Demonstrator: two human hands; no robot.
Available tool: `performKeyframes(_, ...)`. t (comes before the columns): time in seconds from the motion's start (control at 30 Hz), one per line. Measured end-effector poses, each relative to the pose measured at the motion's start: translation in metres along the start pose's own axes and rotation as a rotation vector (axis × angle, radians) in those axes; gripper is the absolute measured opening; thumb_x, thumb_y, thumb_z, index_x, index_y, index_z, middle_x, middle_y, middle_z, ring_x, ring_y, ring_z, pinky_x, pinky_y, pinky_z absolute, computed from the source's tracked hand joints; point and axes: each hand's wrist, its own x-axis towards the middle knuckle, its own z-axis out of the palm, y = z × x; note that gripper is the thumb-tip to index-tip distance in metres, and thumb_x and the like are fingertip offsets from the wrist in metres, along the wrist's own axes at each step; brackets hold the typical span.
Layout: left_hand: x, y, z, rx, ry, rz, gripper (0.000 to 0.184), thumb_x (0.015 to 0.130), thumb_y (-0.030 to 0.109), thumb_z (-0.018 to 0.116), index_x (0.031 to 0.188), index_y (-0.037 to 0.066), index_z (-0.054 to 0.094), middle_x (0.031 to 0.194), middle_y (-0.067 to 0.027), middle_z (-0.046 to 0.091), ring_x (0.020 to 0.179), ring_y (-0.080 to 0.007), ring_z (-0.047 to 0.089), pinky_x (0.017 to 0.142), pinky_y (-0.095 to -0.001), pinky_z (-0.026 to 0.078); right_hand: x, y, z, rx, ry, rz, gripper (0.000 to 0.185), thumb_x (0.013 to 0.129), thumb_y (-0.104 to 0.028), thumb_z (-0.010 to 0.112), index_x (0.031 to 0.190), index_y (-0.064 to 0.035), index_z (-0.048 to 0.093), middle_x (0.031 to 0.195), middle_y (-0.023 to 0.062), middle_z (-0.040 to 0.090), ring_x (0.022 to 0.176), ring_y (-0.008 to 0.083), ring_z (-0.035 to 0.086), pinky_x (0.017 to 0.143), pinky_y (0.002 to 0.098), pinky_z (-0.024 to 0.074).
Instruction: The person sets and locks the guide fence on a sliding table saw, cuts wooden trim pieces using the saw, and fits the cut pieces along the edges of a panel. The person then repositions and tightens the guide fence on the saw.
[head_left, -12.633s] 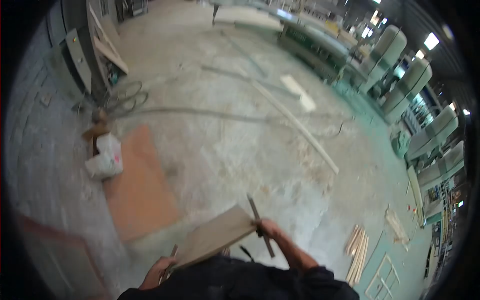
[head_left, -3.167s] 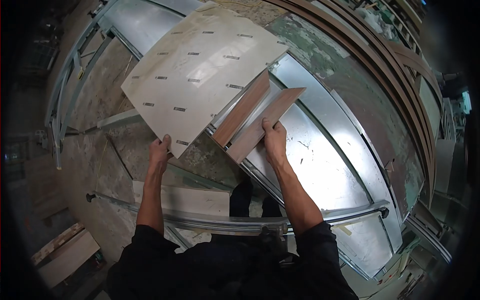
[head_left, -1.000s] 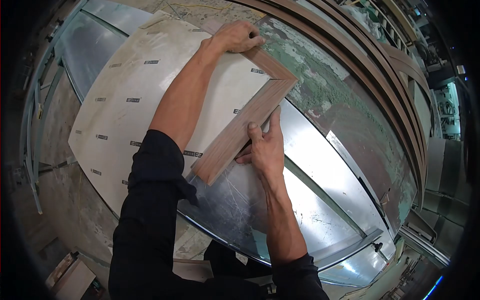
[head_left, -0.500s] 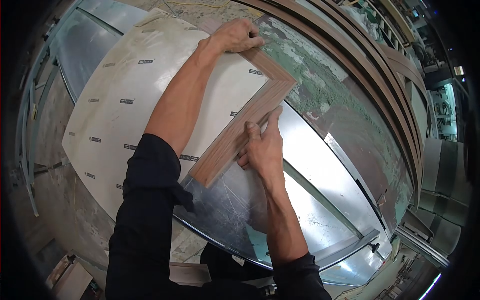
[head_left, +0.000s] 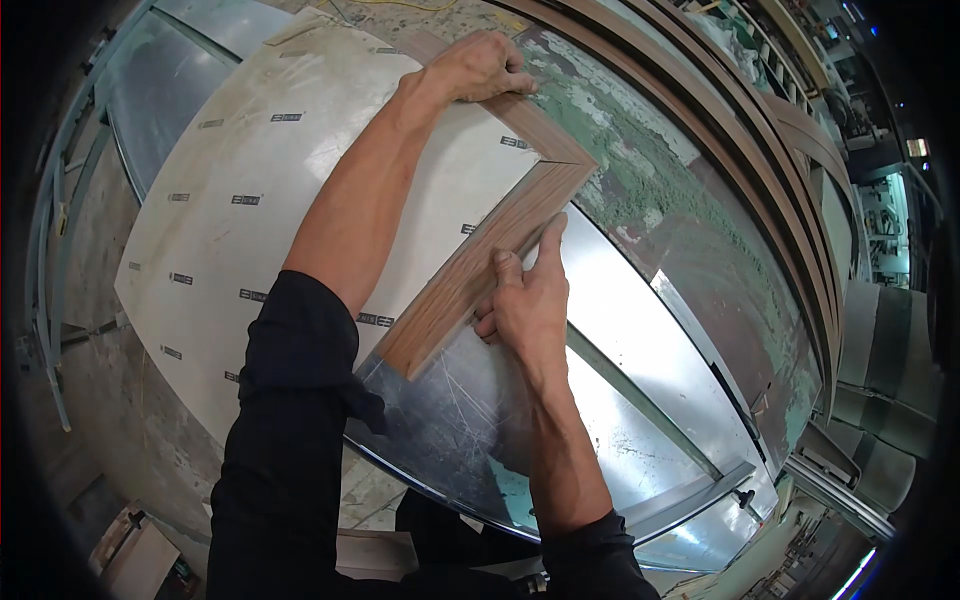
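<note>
Two wooden strips meet at a mitred corner along the edges of a pale printed panel (head_left: 300,170). My left hand (head_left: 475,68) is closed over the upper strip (head_left: 540,128), its fingertips curled down at the far edge. Beside the nearer strip (head_left: 480,262), my right hand (head_left: 528,295) presses with its thumb on the wood; the index finger points up along the outer side and the other fingers curl under the edge. Panel and strips lie on a shiny metal table (head_left: 625,320).
Long brown curved strips (head_left: 740,130) run along the right, past a worn green and maroon surface (head_left: 720,260). A metal rail (head_left: 690,500) with a black knob crosses the table at the lower right. Boards (head_left: 140,560) lie on the floor at the lower left.
Since the earliest frames, the panel and strips have come to lie together on the metal table, with both hands on the strips. Over the last second the hands have barely moved; the view shifted slightly.
</note>
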Motion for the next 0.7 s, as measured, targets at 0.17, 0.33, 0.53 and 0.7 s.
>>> performKeyframes(0.17,-0.001,-0.005,0.007,-0.019,-0.019,0.065,0.042,0.08,0.044,0.079,0.08,0.002,0.071,0.072,-0.0154,0.066,0.07,-0.0283,0.062,0.068,-0.0433,0.05,0.001,0.002,-0.002,0.031,-0.029,0.028,0.083,0.104,-0.014,0.051,0.161,-0.0072,-0.01,0.059,0.0126,0.06,0.041,0.0186,0.055,0.036,0.0324,0.0452)
performKeyframes(0.33,-0.009,0.004,0.01,-0.09,-0.107,0.099,0.041,0.074,0.032,0.087,0.084,0.001,0.064,0.079,-0.0058,0.063,0.076,-0.0199,0.057,0.067,-0.0356,0.046,0.002,0.002,-0.005,0.036,-0.033,0.039,0.084,0.104,-0.015,0.051,0.161,-0.0074,-0.011,0.059,0.012,0.06,0.04,0.0186,0.055,0.036,0.0318,0.045)
performKeyframes(0.53,-0.011,0.018,0.003,-0.12,-0.15,0.027,0.041,0.076,0.035,0.086,0.084,0.001,0.064,0.077,-0.0072,0.063,0.075,-0.0199,0.057,0.067,-0.0365,0.046,0.004,0.004,-0.005,0.048,-0.035,0.029,0.083,0.105,-0.015,0.05,0.161,-0.0098,-0.011,0.059,0.0125,0.059,0.04,0.0191,0.055,0.034,0.0324,0.0446)
performKeyframes(0.7,-0.009,0.016,0.006,-0.112,-0.136,0.029,0.04,0.078,0.036,0.083,0.082,0.001,0.064,0.076,-0.0077,0.063,0.075,-0.0202,0.057,0.067,-0.0366,0.046,0.004,0.002,-0.006,0.04,-0.042,0.027,0.082,0.106,-0.015,0.049,0.161,-0.0106,-0.011,0.059,0.0125,0.059,0.04,0.0196,0.056,0.034,0.0329,0.0453)
